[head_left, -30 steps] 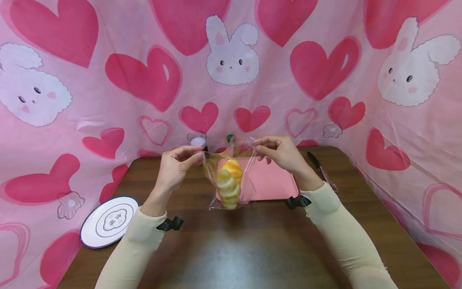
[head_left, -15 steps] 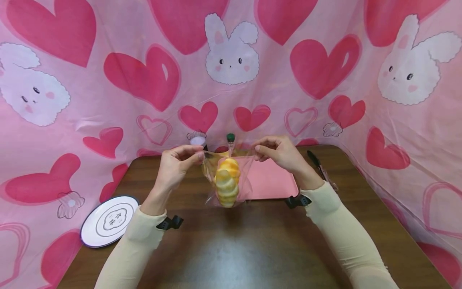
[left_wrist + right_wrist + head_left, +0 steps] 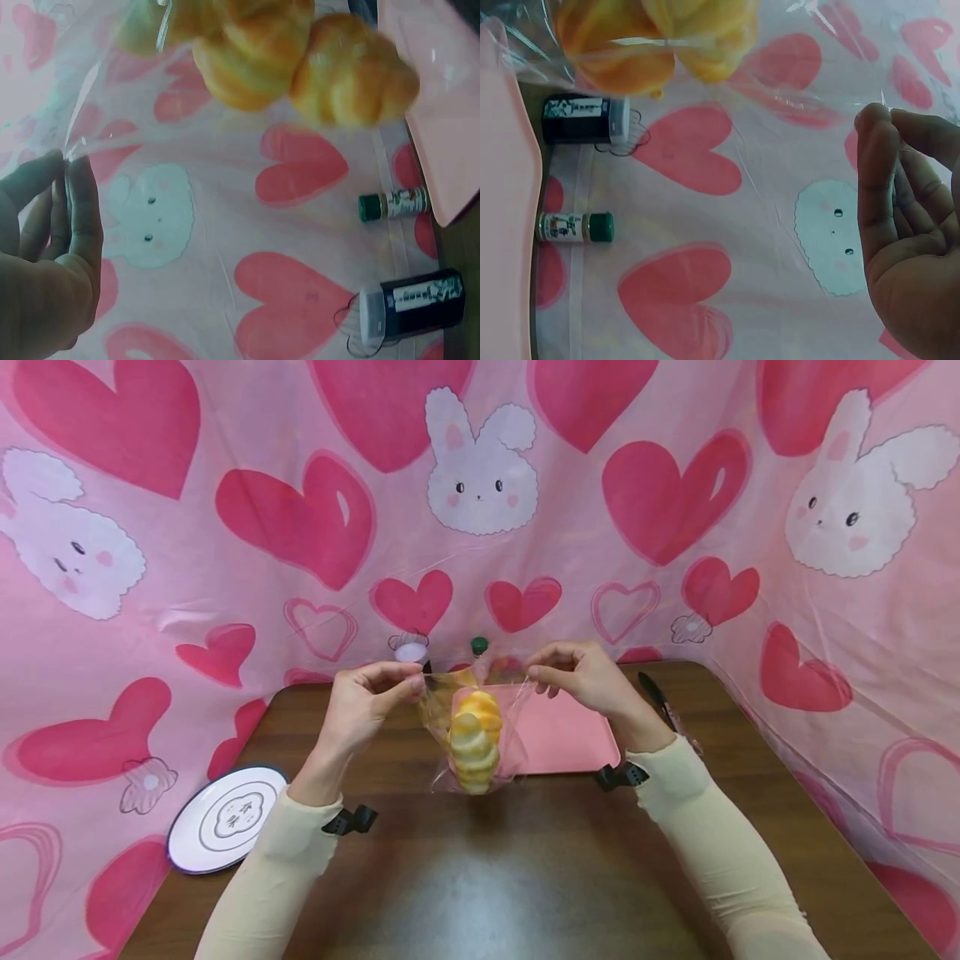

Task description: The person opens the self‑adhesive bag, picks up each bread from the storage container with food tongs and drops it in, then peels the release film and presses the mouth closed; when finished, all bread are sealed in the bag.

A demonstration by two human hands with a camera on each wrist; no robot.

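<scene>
A clear plastic bag (image 3: 435, 714) hangs above the table with yellow-orange twisted bread (image 3: 476, 752) inside. At its upper left corner my left hand (image 3: 354, 714) pinches the film between thumb and fingertips. My right hand (image 3: 585, 683) grips the opposite top corner in the same way, so the top edge is spread between them. Seen from the left wrist, the bread (image 3: 255, 56) sits beyond the left hand (image 3: 56, 255), with rounded lobes showing through the film. In the right wrist view the right hand (image 3: 907, 210) pinches the film at upper right.
Behind the bag lies a pink tray (image 3: 566, 735) on the brown table (image 3: 480, 877). A green-capped jar (image 3: 574, 226) and a dark, light-lidded container (image 3: 585, 120) stand at the back. A black-handled knife-like utensil (image 3: 654, 691) lies right, a white plate (image 3: 191, 839) left.
Both hands stay almost in place, keeping their pinch. The bag's top edge has dropped near the right hand, uncovering the green cap behind it. The bread has swayed slightly.
</scene>
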